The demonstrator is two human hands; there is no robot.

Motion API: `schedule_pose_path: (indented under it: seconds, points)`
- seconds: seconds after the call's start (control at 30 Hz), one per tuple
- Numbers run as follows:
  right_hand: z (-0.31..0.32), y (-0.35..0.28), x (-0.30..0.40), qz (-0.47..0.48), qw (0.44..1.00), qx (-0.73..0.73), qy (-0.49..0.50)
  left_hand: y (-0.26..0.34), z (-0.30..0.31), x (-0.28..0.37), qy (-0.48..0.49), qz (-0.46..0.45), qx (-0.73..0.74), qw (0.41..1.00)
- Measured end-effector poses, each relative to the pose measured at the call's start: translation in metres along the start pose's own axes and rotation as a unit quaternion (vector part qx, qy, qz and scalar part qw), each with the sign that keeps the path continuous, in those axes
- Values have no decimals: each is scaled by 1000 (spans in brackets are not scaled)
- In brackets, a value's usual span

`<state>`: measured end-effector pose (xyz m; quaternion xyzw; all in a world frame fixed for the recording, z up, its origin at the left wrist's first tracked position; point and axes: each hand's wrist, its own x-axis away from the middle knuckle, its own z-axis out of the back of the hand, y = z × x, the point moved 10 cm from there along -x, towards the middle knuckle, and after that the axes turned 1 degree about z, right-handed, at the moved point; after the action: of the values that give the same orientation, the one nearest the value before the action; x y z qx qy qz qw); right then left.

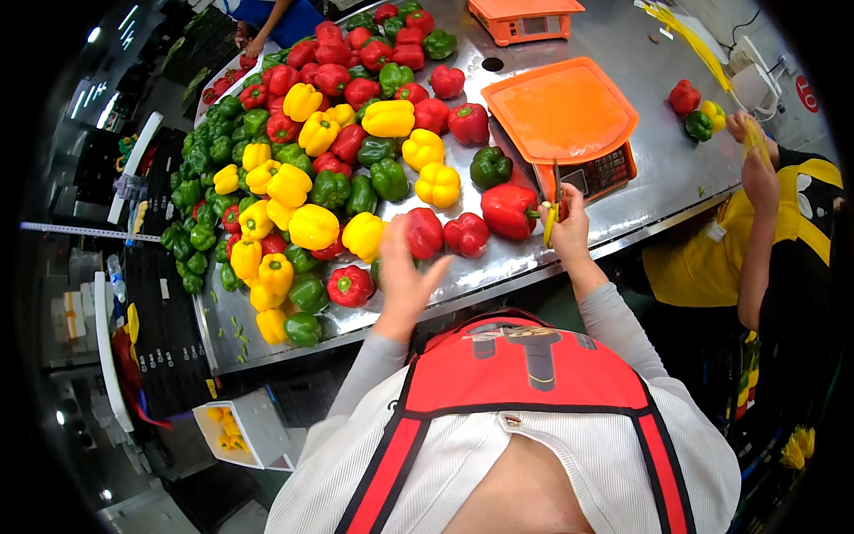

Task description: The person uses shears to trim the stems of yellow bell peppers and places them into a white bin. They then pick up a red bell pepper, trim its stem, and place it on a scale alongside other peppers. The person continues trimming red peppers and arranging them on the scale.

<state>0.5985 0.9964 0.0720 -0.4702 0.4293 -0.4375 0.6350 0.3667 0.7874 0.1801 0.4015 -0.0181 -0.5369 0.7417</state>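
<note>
Yellow-handled scissors [550, 223] are gripped in my right hand [567, 223], blades pointing up towards the orange scale's near edge. Just left of them, a large red bell pepper [510, 211] lies on its side, its green stem towards the scissors. My left hand [408, 274] is spread and slightly blurred over the metal table's near part, beside a red bell pepper [424, 233] and a yellow bell pepper [363, 237]; it seems to hold nothing. Another red bell pepper [466, 235] sits between my hands. Red, yellow and green peppers are heaped to the left.
An orange-topped weighing scale [560, 110] stands ahead of my right hand, a second scale [524, 20] beyond it. At right, a person in a yellow apron [694, 260] handles a yellow mesh. Another person's arm [270, 27] is at the far side. A white box [263, 427] holds yellow peppers below.
</note>
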Motion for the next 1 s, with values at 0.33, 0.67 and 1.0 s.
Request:
schedule_pose_path:
  seconds: [0.33,0.67,1.0]
  points:
    - [3,-170,-23,88,976,-153,-125,23,-115,-15,-204,337,707,588]
    - [-5,-176,23,85,978,-109,-155,27,-66,-46,-147,271,847,433]
    - [-47,-149,69,-18,945,91,-312,-7,-29,-53,-119,193,758,611]
